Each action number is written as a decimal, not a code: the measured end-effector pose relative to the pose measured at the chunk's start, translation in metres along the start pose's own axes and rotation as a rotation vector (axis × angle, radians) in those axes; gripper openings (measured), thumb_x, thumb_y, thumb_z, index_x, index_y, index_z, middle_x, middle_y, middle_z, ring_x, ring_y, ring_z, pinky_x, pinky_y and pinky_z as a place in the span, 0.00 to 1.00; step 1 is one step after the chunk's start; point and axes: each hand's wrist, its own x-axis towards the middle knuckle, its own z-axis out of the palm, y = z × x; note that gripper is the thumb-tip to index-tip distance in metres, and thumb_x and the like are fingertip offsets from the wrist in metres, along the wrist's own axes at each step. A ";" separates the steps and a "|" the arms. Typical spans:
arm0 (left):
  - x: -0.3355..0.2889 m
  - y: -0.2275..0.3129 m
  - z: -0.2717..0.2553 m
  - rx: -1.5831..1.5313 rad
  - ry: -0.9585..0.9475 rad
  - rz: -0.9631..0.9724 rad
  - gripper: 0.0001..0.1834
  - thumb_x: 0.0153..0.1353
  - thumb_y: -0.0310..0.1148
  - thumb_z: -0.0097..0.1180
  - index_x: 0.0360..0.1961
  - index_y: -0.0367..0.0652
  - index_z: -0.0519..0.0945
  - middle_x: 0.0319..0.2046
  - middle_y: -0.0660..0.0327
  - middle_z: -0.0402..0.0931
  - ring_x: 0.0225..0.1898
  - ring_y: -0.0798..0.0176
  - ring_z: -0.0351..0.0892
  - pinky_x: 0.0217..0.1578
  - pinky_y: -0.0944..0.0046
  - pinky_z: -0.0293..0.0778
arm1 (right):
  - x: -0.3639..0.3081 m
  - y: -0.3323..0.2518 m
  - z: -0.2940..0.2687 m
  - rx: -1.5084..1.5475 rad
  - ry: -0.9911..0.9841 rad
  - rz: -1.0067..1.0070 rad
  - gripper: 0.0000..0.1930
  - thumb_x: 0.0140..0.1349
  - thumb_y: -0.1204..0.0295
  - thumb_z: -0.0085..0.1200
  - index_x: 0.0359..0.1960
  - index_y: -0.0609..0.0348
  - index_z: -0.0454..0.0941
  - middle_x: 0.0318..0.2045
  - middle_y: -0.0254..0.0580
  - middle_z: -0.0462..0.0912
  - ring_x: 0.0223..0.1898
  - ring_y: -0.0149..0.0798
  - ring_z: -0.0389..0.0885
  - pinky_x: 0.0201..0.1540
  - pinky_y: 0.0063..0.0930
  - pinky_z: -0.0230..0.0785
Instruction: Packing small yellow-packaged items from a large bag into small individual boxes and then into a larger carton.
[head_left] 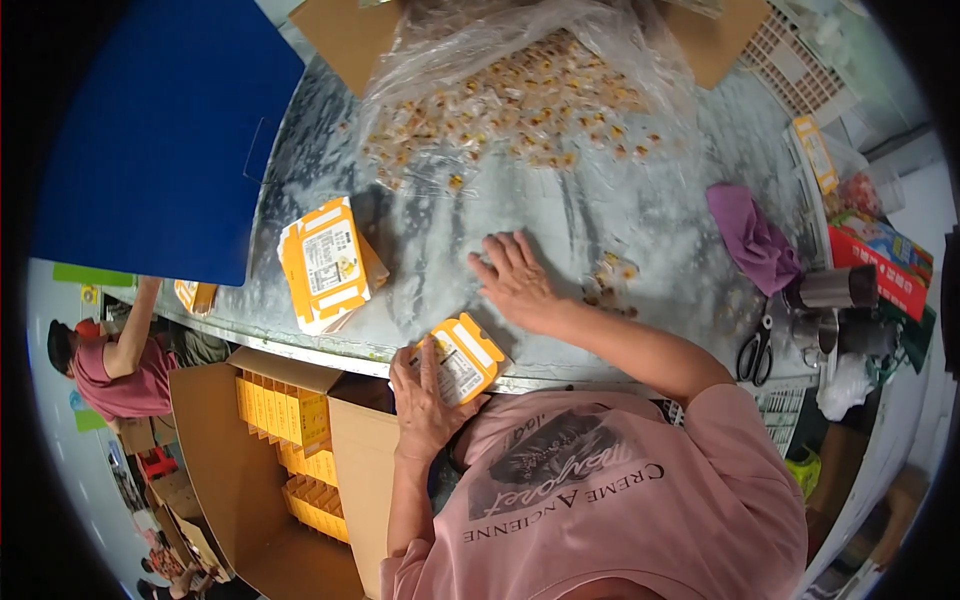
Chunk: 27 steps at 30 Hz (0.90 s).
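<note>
My left hand [428, 405] grips a small yellow-and-white box [465, 360] at the near edge of the table, its end flap sticking out. My right hand [515, 285] is over the grey tabletop with fingers spread, holding nothing. Beside my right forearm lies a small group of wrapped pieces [612, 275], yellow and brown in clear film. Left of my hands is a stack of flattened yellow-and-white cartons [330, 262]. Farther back, a large clear plastic bag [520, 95] spills many similar wrapped pieces onto the table.
An open cardboard box [285, 545] below the table's left edge holds several yellow boxes [290, 405]. A blue panel [160, 130] stands far left, with another person [115, 370] beyond it. Purple cloth [750, 238], black scissors [755, 352] and a metal cup [835, 288] lie right.
</note>
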 end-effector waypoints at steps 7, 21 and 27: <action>-0.002 0.003 0.001 0.032 0.002 0.015 0.61 0.35 0.47 0.80 0.69 0.36 0.60 0.57 0.41 0.60 0.59 0.37 0.61 0.60 0.43 0.65 | -0.046 -0.014 -0.032 0.218 -0.051 -0.010 0.30 0.67 0.64 0.53 0.70 0.56 0.61 0.63 0.55 0.62 0.69 0.56 0.55 0.74 0.58 0.38; 0.003 -0.006 -0.009 0.036 -0.007 0.079 0.61 0.33 0.46 0.81 0.68 0.34 0.61 0.56 0.41 0.62 0.59 0.38 0.62 0.60 0.44 0.65 | -0.143 0.121 -0.147 0.332 -0.027 0.409 0.51 0.54 0.54 0.69 0.73 0.57 0.51 0.73 0.55 0.52 0.74 0.54 0.50 0.74 0.44 0.47; 0.035 -0.029 -0.008 0.062 -0.017 0.193 0.61 0.33 0.49 0.80 0.67 0.35 0.63 0.57 0.39 0.63 0.60 0.34 0.62 0.61 0.42 0.65 | -0.128 0.091 -0.103 0.127 -0.241 0.125 0.70 0.34 0.40 0.74 0.74 0.61 0.45 0.74 0.56 0.44 0.76 0.57 0.38 0.77 0.52 0.33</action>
